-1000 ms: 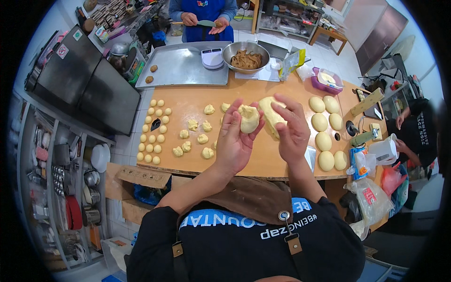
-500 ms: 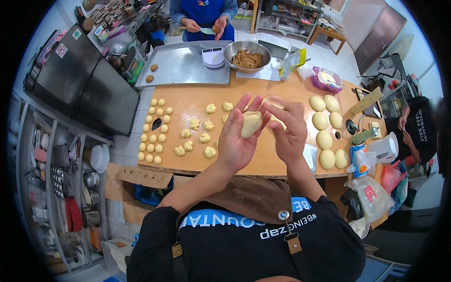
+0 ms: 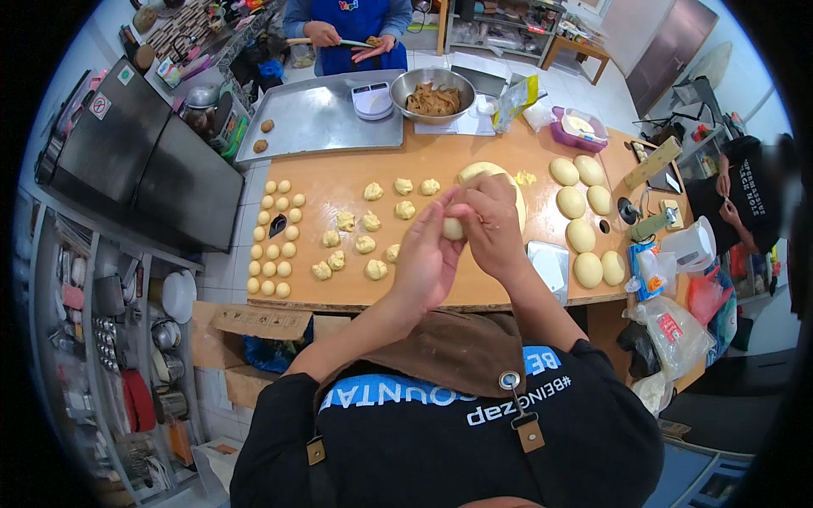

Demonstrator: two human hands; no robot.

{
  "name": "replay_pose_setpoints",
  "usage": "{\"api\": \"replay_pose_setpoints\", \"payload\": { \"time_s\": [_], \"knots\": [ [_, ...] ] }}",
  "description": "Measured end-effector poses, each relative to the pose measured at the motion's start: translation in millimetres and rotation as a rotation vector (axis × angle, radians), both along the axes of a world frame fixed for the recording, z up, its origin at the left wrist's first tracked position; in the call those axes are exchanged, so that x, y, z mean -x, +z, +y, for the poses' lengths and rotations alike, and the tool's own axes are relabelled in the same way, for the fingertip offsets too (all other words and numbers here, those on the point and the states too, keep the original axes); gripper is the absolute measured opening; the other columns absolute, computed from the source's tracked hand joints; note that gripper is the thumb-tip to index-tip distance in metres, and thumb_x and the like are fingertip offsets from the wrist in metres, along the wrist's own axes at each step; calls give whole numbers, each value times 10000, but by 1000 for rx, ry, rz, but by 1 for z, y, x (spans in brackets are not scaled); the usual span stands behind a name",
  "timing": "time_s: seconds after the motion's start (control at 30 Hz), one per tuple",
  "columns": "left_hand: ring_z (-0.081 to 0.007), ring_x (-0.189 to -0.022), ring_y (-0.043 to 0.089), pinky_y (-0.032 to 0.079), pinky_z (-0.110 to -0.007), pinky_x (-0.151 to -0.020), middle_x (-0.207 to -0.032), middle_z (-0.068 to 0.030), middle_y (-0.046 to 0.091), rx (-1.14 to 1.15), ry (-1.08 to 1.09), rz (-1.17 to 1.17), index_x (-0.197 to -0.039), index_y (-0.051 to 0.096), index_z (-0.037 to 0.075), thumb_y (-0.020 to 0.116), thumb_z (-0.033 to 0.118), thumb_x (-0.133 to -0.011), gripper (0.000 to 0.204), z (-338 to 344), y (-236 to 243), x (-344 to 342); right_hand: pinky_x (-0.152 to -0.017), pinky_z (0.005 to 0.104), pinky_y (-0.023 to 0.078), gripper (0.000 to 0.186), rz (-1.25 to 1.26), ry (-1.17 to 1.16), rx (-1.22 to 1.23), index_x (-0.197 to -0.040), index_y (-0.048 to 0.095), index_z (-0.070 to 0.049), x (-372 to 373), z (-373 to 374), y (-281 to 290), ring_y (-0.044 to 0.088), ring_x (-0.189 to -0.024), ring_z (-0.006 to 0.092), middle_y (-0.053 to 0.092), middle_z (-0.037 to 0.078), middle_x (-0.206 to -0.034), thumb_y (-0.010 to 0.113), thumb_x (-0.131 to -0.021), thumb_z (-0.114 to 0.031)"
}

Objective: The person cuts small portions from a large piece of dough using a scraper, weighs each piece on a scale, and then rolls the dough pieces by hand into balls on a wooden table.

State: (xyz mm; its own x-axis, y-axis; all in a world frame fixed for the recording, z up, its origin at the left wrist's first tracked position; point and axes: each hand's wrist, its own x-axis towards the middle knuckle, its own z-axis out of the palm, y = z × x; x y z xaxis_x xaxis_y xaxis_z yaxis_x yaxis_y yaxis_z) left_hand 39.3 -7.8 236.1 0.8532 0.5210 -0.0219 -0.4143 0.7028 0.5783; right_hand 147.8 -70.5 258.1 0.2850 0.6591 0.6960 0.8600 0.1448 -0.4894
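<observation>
A pale piece of dough (image 3: 453, 229) is held between my two hands above the middle of the wooden table. My left hand (image 3: 428, 252) cups it from the left, with the fingers curled round it. From the right, my right hand (image 3: 491, 227) closes over its top, fingers bent and pinching at the dough. Much of the piece is hidden by the fingers. Behind my right hand lies a large flat slab of dough (image 3: 481, 168). Several rough dough lumps (image 3: 371, 221) sit left of my hands, and smooth small dough balls (image 3: 289, 250) stand in columns farther left.
Large smooth dough balls (image 3: 580, 235) and a white scale (image 3: 549, 267) are on the right. At the back stand a metal tray (image 3: 313, 114), a bowl of brown filling (image 3: 434, 100) and a purple tub (image 3: 579, 129). A co-worker (image 3: 360, 51) opposite holds a spatula; another person (image 3: 745, 203) stands right.
My hands have closed round the dough, the right one folding in over it, where fingers were spread before. The view has shifted slightly. Across the table, the co-worker's spatula and hands have moved.
</observation>
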Motion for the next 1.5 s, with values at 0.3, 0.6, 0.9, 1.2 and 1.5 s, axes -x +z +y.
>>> {"api": "replay_pose_setpoints", "payload": {
  "time_s": [0.3, 0.6, 0.9, 1.2, 1.5],
  "knots": [
    [-235, -1226, 462, 408, -328, -1006, -1363, -134, 422, 28, -25, -267, -1405, 280, 19, 347, 383, -1002, 547, -18, 2, 2, -665, 338, 366, 231, 89, -35, -127, -997, 684, -104, 17, -9, -11, 519, -698, 215, 593, 32, -770, 677, -784, -192],
    [-251, -1350, 308, 274, -358, -1111, -1484, -167, 258, -41, -52, -248, -1434, 210, -2, 334, 397, -999, 603, -9, 16, 2, -755, 316, 399, 218, 121, 39, -179, -996, 682, -81, 18, -22, 9, 521, -779, 220, 649, 63, -967, 624, -849, -231],
    [-255, -1404, 177, 181, -365, -1140, -1518, -141, 185, -372, -26, -221, -1470, 109, 35, 359, 406, -989, 657, -14, 24, 4, -777, 332, 405, 183, 195, 43, -190, -984, 664, -76, 17, -29, 25, 535, -821, 225, 643, 77, -1019, 601, -873, -207],
    [-229, -1361, 277, 208, -393, -1125, -1478, -122, 263, 39, 48, -64, -1434, 217, 64, 223, 614, -929, 747, -27, 22, -7, -590, 292, 435, 281, 568, 61, -114, -994, 558, -46, 25, -26, 2, 561, -659, 171, 621, 55, -806, 716, -784, -146],
    [-201, -1130, 533, 442, -331, -963, -1231, -141, 516, 24, 0, -50, -1251, 450, -38, 285, 341, -1022, 473, -18, 13, 3, -677, 329, 376, 162, 21, 30, -228, -858, 672, -76, 4, -28, 13, 496, -669, 211, 639, 34, -814, 658, -819, -233]
  ]
}}
